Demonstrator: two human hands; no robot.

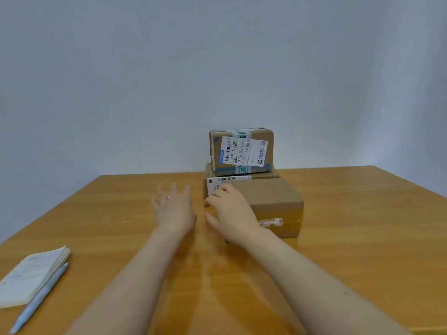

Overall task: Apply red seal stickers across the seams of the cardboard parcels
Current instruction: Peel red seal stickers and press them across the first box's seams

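Plain brown parcel [271, 197] — torn white scrap on its glossy front.

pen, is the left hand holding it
No, the pen lies beside the notepad, far from the left hand, which is spread open.

The white shipping label [243, 151] on the top parcel [216, 147], near the worktop's far edge, is showing barcodes and a sideways code reading roughly "301E- M1 A218"; the finer print is blurring. The lower label [226, 179] is showing only a barcode.
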